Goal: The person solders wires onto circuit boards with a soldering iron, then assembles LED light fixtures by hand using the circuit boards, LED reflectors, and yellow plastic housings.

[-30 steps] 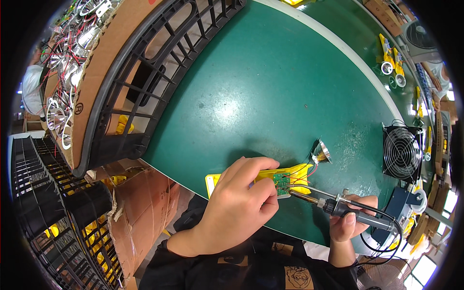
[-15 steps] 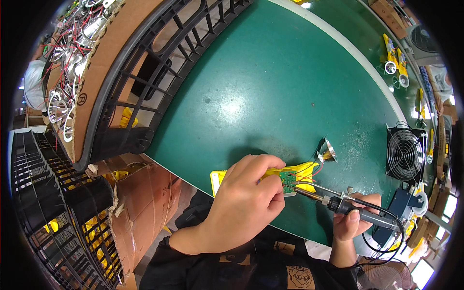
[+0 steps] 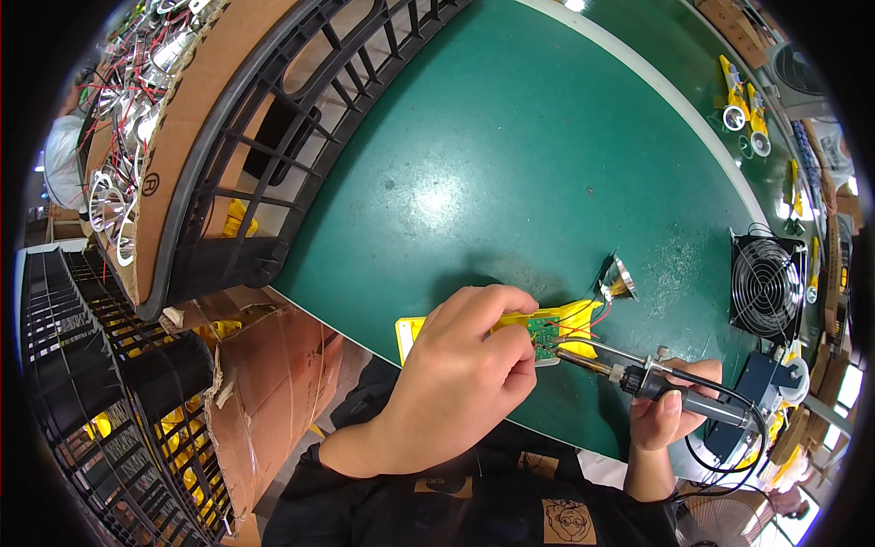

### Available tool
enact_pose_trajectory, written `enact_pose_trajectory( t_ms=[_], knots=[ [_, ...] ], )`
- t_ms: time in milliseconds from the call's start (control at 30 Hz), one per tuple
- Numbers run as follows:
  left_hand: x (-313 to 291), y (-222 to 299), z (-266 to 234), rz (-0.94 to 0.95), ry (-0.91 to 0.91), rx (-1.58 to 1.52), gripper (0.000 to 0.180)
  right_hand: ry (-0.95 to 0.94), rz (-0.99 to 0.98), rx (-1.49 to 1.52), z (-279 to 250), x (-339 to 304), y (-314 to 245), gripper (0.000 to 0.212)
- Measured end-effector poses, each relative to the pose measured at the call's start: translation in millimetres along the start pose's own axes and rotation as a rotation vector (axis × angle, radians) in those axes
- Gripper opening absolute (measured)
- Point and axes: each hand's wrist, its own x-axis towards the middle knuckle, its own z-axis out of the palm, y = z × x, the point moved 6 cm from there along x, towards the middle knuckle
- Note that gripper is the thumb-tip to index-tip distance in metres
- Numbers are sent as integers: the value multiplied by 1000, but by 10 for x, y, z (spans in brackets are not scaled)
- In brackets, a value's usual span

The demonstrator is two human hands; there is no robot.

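Note:
My right hand (image 3: pixel 670 415) is wrapped round the grey-and-black handle of a soldering iron (image 3: pixel 652 386) with a thin metal feed tube along its barrel. The iron's tip reaches the green circuit board (image 3: pixel 545 339), which sits in a yellow plastic housing (image 3: pixel 407 337) at the table's near edge. My left hand (image 3: pixel 469 374) is bent over the housing, closed on it, thumb and index finger beside the board; its fingertips are partly hidden. Red and black wires run from the board to a silver cone-shaped lamp reflector (image 3: pixel 619 279) lying on the table just beyond.
A black fan (image 3: pixel 766 286) and a dark blue box (image 3: pixel 749 401) stand at the right of the green table (image 3: pixel 510 164). A black plastic crate (image 3: pixel 264 182) and a carton (image 3: pixel 196 118) with several reflectors are on the left. Yellow housings (image 3: pixel 747 100) lie across the white table strip.
Both hands stay nearly in place, with the iron's tip still at the board. The whole view has shifted very slightly.

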Motion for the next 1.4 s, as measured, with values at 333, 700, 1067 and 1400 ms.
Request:
enact_pose_trajectory(
  t_ms=[333,700,1067,1400],
  knots=[
    [3,12,-14,-7,-8,3,15,82,-137,103,-135,45,-68,30],
    [-31,60,-54,17,21,71,11,166,-114,249,-258,102,-43,20],
    [-152,66,-59,317,118,104,14,200,-103,263,-338,62,-63,25],
    [-523,-23,-465,180,314,297,10,111,-124,250,-329,68,-56,19]
  ],
)
